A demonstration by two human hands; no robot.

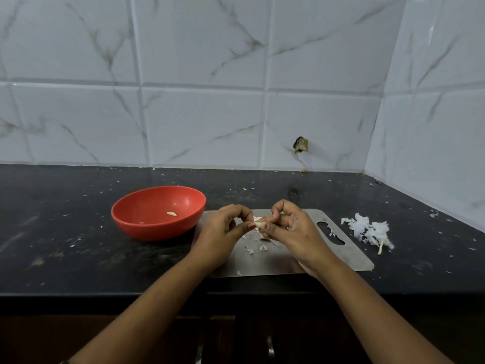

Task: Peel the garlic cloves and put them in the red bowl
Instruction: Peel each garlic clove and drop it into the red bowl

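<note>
A red bowl (147, 229) stands upright on the black counter (78, 258), left of its middle, about midway between the back and front edges. One pale peeled garlic clove (171, 213) lies flat on the bowl's bottom. A second clove (259, 225), small and whitish, is pinched between the left hand (225, 228) and right hand (295, 228), just right of the bowl.

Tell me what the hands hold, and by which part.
One garlic clove: left hand pinches its left end, right hand grips its right end.

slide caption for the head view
Left hand and right hand pinch a garlic clove over a steel cutting board; one peeled clove in red bowl
</note>
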